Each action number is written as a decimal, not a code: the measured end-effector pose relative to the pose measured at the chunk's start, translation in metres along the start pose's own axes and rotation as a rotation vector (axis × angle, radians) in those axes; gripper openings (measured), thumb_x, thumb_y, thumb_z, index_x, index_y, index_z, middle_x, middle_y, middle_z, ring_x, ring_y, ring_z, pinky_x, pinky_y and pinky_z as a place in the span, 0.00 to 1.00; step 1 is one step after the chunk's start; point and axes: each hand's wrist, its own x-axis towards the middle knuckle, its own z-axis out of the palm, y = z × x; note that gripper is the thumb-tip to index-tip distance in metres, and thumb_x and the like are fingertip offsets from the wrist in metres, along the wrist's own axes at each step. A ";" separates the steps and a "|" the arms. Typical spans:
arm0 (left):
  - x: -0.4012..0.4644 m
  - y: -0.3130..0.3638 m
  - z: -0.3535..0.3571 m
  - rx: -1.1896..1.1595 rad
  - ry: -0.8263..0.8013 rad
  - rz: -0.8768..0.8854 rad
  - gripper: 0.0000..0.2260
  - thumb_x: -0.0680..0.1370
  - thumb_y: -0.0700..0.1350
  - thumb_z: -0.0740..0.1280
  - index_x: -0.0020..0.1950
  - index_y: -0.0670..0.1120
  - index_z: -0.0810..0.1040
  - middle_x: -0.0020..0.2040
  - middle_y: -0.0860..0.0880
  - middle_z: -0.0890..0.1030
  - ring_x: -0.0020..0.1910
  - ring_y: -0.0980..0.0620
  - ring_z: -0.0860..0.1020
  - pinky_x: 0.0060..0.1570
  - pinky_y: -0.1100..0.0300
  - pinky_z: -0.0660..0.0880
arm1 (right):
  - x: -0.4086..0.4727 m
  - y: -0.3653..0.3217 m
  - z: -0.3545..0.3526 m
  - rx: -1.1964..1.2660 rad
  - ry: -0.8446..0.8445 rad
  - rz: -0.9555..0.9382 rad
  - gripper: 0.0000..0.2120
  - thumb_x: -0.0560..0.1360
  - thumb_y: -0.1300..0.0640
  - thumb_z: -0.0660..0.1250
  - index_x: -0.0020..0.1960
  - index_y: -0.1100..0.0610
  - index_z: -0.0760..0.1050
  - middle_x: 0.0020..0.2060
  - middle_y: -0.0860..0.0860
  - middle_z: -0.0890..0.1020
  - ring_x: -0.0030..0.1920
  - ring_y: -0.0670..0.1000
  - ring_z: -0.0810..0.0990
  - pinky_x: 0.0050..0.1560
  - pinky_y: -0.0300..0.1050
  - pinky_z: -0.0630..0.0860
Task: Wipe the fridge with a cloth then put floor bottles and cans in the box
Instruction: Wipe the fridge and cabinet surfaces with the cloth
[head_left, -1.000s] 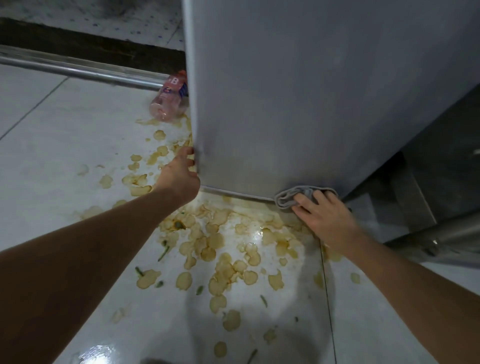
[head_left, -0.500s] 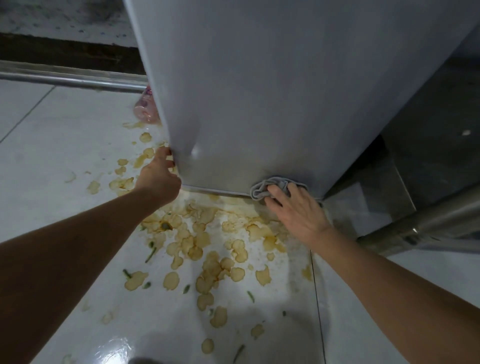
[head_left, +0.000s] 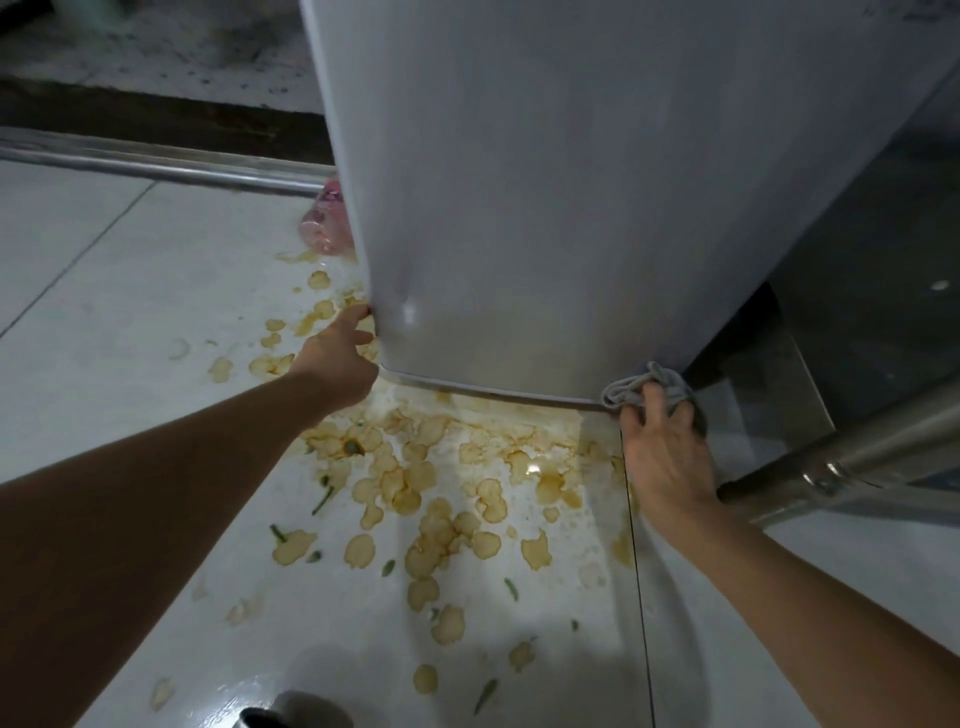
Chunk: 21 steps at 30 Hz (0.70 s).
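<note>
The grey fridge door (head_left: 545, 197) fills the upper middle of the head view. My left hand (head_left: 337, 358) grips the door's lower left corner, fingers curled round its edge. At the lower right corner, my right hand (head_left: 665, 452) presses a bunched grey cloth (head_left: 631, 387) against the door's bottom edge, fingers over the cloth. A pink plastic bottle (head_left: 324, 223) lies on the floor behind the door's left edge, partly hidden by it.
Yellow-brown spill patches (head_left: 441, 493) and green scraps cover the white floor tiles below the door. A metal threshold rail (head_left: 156, 166) runs along the back left. A steel tube (head_left: 841, 457) slants at the right. A dark round object (head_left: 275, 717) shows at the bottom edge.
The cloth and my right hand slid right along the door's bottom edge to its right corner. My left hand stayed on the left corner. The view shifted.
</note>
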 end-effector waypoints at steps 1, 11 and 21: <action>0.001 -0.002 -0.002 -0.009 -0.007 0.005 0.32 0.73 0.31 0.61 0.72 0.56 0.61 0.66 0.49 0.74 0.56 0.46 0.77 0.42 0.55 0.78 | -0.001 -0.010 -0.009 0.022 0.015 -0.046 0.23 0.75 0.58 0.63 0.68 0.58 0.63 0.68 0.61 0.56 0.57 0.61 0.68 0.51 0.49 0.76; 0.013 -0.020 -0.014 -0.016 -0.067 0.103 0.28 0.75 0.30 0.56 0.70 0.53 0.66 0.66 0.49 0.75 0.61 0.48 0.74 0.54 0.52 0.77 | 0.024 -0.156 -0.059 0.068 0.267 -0.619 0.19 0.74 0.61 0.63 0.65 0.57 0.71 0.69 0.56 0.66 0.53 0.58 0.73 0.49 0.49 0.74; 0.023 -0.026 -0.013 -0.001 -0.117 0.169 0.29 0.74 0.28 0.54 0.70 0.52 0.66 0.64 0.49 0.75 0.61 0.49 0.75 0.57 0.54 0.76 | 0.065 -0.204 -0.050 -0.369 0.166 -0.658 0.25 0.80 0.55 0.51 0.76 0.57 0.53 0.76 0.51 0.45 0.59 0.59 0.60 0.41 0.53 0.58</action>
